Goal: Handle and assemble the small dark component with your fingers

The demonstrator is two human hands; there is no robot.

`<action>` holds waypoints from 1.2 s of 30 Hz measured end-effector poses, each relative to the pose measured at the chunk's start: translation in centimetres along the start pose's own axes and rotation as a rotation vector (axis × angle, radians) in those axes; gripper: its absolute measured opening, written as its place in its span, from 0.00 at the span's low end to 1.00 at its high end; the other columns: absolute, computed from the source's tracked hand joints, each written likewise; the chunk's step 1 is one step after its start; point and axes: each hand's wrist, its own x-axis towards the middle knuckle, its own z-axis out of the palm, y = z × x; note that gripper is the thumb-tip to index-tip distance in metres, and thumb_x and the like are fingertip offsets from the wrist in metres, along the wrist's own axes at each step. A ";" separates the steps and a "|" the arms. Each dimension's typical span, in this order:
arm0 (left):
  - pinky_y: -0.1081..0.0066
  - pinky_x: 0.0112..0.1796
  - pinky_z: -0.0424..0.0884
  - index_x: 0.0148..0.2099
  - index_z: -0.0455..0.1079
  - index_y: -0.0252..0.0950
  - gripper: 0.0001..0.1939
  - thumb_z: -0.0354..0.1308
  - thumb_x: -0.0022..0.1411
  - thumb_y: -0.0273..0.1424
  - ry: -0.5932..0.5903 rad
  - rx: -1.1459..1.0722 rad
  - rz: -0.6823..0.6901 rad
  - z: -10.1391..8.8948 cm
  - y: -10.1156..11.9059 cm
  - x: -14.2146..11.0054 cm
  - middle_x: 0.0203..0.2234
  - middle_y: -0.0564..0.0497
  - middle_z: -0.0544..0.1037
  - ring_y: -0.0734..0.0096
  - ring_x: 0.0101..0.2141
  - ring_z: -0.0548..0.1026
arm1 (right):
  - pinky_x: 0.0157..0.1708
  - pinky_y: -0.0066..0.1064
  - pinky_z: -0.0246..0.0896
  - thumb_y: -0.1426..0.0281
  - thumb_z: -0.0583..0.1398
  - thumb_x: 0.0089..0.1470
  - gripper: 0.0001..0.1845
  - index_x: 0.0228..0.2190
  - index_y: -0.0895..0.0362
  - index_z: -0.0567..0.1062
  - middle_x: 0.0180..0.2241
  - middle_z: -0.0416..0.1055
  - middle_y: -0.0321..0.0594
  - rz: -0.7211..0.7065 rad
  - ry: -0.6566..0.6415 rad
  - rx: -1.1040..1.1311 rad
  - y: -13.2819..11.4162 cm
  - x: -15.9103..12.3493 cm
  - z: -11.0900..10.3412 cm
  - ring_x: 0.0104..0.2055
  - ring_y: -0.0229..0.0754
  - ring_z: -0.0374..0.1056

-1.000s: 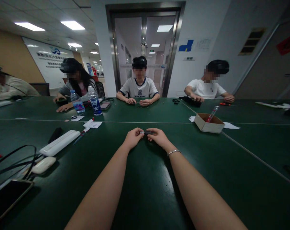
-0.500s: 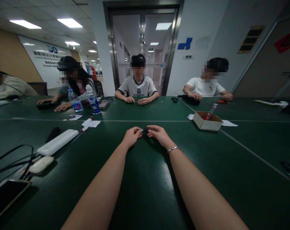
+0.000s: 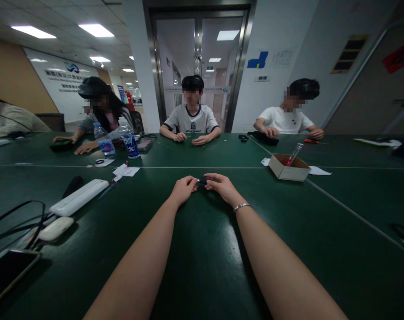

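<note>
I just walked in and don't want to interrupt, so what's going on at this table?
Someone's left hand and right hand hold a small dark object between their fingertips, over the green table. Its left end looks shiny; it is too small to identify. A phone lies to the left, and an open box stands to the right. Across the table, a co-worker sits facing them.

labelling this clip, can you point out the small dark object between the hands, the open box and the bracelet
Small dark object (image 3: pixel 203 180): head view, on its dark part.
Open box (image 3: pixel 289 173): head view, on its outer front wall.
Bracelet (image 3: pixel 242 206): head view, on its band.
</note>
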 end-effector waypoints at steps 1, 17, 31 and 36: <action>0.71 0.33 0.69 0.40 0.71 0.33 0.15 0.49 0.63 0.40 0.003 0.002 -0.002 0.0 0.1 0.0 0.28 0.49 0.76 0.71 0.29 0.73 | 0.30 0.25 0.71 0.82 0.64 0.46 0.15 0.38 0.61 0.77 0.36 0.72 0.41 -0.001 -0.003 -0.002 0.0 0.0 0.0 0.27 0.33 0.71; 0.72 0.31 0.69 0.37 0.71 0.34 0.18 0.49 0.63 0.43 0.013 0.025 -0.027 0.0 0.5 -0.2 0.26 0.50 0.76 0.71 0.28 0.74 | 0.29 0.23 0.71 0.80 0.64 0.46 0.14 0.38 0.61 0.77 0.33 0.74 0.41 0.004 -0.026 0.006 -0.2 -0.1 0.0 0.27 0.34 0.71; 0.73 0.28 0.66 0.34 0.72 0.33 0.23 0.48 0.62 0.47 0.040 -0.012 -0.062 0.2 0.9 -0.1 0.23 0.49 0.75 0.72 0.24 0.72 | 0.29 0.24 0.71 0.79 0.66 0.44 0.14 0.37 0.60 0.77 0.33 0.74 0.41 -0.004 -0.024 0.017 -0.3 -0.2 0.0 0.27 0.34 0.71; 0.73 0.27 0.66 0.31 0.72 0.33 0.25 0.48 0.62 0.49 0.038 -0.008 -0.077 0.1 1.0 -0.3 0.21 0.50 0.75 0.73 0.22 0.71 | 0.29 0.24 0.70 0.80 0.66 0.44 0.14 0.37 0.61 0.77 0.33 0.74 0.41 0.004 -0.027 0.031 -0.3 -0.2 -0.1 0.27 0.34 0.71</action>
